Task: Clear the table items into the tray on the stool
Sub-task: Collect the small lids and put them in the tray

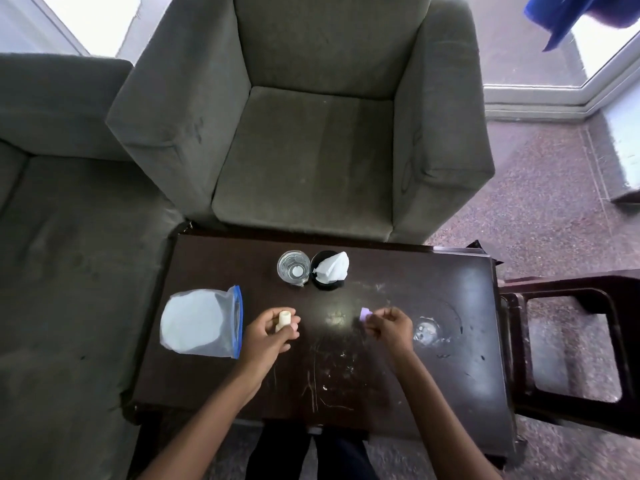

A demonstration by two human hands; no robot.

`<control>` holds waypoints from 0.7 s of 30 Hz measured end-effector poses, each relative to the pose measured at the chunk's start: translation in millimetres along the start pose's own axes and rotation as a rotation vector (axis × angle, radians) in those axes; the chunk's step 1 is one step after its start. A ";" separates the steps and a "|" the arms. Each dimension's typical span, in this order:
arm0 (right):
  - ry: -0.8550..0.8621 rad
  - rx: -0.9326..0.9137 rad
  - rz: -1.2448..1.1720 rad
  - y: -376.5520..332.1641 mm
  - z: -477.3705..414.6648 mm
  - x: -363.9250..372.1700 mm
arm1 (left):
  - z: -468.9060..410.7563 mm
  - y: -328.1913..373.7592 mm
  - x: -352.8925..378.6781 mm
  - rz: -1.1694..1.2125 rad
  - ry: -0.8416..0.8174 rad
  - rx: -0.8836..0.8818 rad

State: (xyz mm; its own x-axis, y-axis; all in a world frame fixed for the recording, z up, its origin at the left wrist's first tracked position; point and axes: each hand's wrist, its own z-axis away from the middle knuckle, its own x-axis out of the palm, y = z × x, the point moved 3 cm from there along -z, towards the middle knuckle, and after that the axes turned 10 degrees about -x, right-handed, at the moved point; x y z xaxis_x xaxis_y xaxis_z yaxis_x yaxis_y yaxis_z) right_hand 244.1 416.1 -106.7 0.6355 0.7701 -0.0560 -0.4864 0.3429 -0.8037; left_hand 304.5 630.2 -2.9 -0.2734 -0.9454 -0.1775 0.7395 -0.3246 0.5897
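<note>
On the dark wooden table [398,368], my left hand [272,332] grips a small cream tube [283,319] held upright. My right hand [389,325] pinches a small lilac cap-like piece [365,313] just above the tabletop. A clear zip bag [202,322] with a white round thing inside lies at the table's left. A glass of water [293,267] stands at the back, touching a black cup [327,284] stuffed with a white tissue [332,266]. A clear glass lid or dish [427,329] lies right of my right hand. No tray is in view.
A grey armchair [304,133] stands directly behind the table and a grey sofa [69,237] at the left. A dark wooden stool frame [571,344] sits against the table's right side. The floor is speckled carpet.
</note>
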 end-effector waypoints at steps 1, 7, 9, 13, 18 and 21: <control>-0.027 -0.004 -0.063 -7.8 13.0 -1.1 | 5.9 4.1 0.9 0.001 -0.013 0.027; -0.069 -0.056 -0.403 -48.0 89.1 0.6 | 43.4 29.0 -8.3 -0.026 -0.142 0.200; -0.052 -0.101 -0.454 -58.9 115.8 1.8 | 53.3 34.5 -16.3 -0.046 -0.197 0.258; -0.031 -0.173 -0.443 -65.7 171.1 2.7 | 73.6 31.9 -31.6 -0.072 -0.270 0.367; 0.063 -0.220 -0.535 -58.4 227.0 1.8 | 94.4 13.0 -44.1 -0.077 -0.364 0.432; 0.139 -0.248 -0.559 -49.6 253.9 -6.4 | 105.9 -0.1 -41.2 -0.103 -0.427 0.434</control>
State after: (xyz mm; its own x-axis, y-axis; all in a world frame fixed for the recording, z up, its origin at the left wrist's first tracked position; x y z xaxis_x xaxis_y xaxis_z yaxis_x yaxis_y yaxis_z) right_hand 112.0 530.8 83.9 0.8339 0.4275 0.3491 0.0849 0.5257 -0.8464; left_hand 250.5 672.3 87.8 -0.6186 -0.7853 0.0270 0.4029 -0.2875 0.8689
